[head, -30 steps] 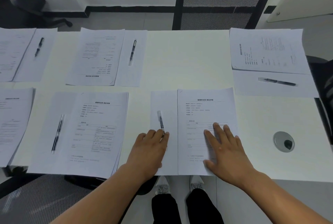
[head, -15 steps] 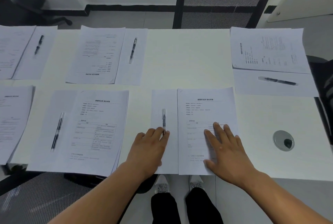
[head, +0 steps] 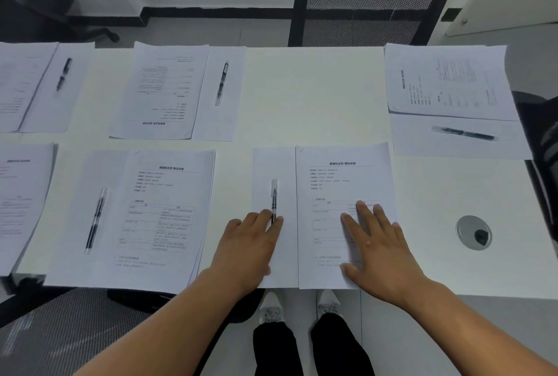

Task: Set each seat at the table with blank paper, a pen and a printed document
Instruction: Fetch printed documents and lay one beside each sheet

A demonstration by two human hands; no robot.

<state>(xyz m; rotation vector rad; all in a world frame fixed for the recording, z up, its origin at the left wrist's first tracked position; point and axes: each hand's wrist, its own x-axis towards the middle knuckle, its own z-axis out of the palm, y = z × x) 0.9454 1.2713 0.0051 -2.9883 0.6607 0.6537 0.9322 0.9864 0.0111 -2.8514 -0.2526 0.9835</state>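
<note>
On the white table [head: 314,94], right in front of me, a blank sheet [head: 271,164] lies left of a printed document [head: 344,182], their edges touching. A black pen with a clear cap [head: 274,194] lies upright along the blank sheet. My left hand [head: 247,248] rests on that sheet, and its fingertips pinch the pen's lower end. My right hand [head: 380,254] lies flat on the document's lower half with its fingers spread.
Other sets of paper, pen and document lie at near left [head: 163,209], far middle [head: 163,88], far left [head: 30,88] and right end [head: 447,82]. A black mesh chair [head: 371,4] stands behind the table. A round cable grommet [head: 473,232] sits at near right. Another chair [head: 60,330] is at lower left.
The pen under my left fingers has turned from a slant to straight along the blank sheet. My right hand has stayed flat on the document.
</note>
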